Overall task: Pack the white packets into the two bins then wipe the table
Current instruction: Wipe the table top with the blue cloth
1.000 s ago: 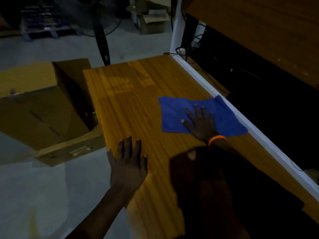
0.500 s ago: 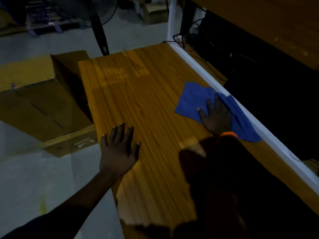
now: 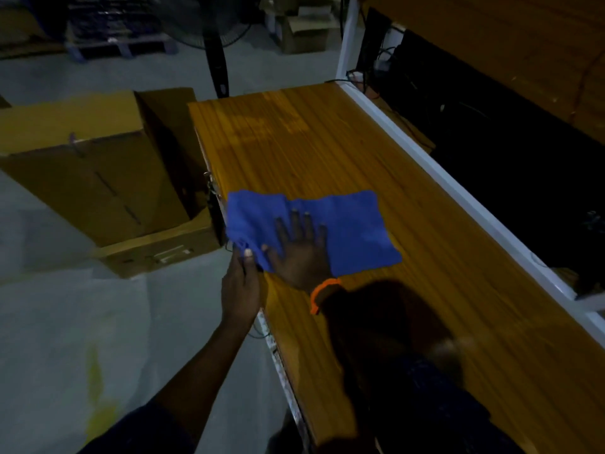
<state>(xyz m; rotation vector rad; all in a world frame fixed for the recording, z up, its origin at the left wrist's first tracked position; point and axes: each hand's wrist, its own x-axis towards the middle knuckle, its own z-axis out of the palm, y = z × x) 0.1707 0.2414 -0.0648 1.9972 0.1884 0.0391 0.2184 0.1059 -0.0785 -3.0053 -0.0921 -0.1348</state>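
Observation:
A blue cloth (image 3: 347, 231) lies spread on the orange wooden table (image 3: 327, 152), its left end reaching the table's left edge. My right hand (image 3: 299, 249), with an orange band at the wrist, presses flat on the cloth with fingers straight and spread. My left hand (image 3: 240, 286) is at the table's left edge. Its thumb lies on the cloth's near-left corner and its fingers are hidden below the edge, so it seems to pinch that corner. No white packets or bins are in view.
A large open cardboard box (image 3: 98, 178) stands on the grey floor left of the table. A fan's black pole (image 3: 217, 60) rises behind it. A white rail (image 3: 458, 191) runs along the table's right side, with dark space and cables beyond.
My right hand has swept the cloth from the right rail across to the table's left edge. My left hand has left the tabletop and come to the cloth's corner at that edge.

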